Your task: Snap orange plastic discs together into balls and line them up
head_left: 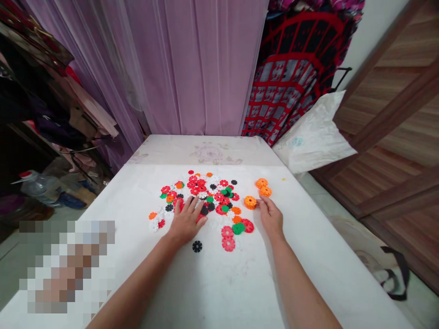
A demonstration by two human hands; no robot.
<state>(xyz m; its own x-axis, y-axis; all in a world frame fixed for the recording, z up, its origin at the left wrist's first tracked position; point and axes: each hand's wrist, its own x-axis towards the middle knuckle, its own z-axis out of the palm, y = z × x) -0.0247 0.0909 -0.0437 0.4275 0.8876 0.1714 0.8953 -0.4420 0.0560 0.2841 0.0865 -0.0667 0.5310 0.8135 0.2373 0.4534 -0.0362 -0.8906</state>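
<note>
Across the middle of the white table lies a loose pile of notched plastic discs (197,183) in red, white, black, green and orange. My left hand (186,221) rests on the near side of this pile, fingers spread over red and black discs. To the right, my right hand (270,214) pinches the edge of a small stack of orange discs (250,202). Just beyond it sit more orange discs (263,186), apart from the pile. One black disc (197,246) lies alone nearer to me, and pink-red discs (228,243) lie between my hands, beside a green disc (238,228).
A white table (219,292) with a floral far end stands against a purple curtain (206,68). A white plastic bag (315,137) is at its right edge. Clothes hang at left, above a plastic bottle (32,185). Wooden doors (394,91) stand at right. A blurred patch covers the lower left.
</note>
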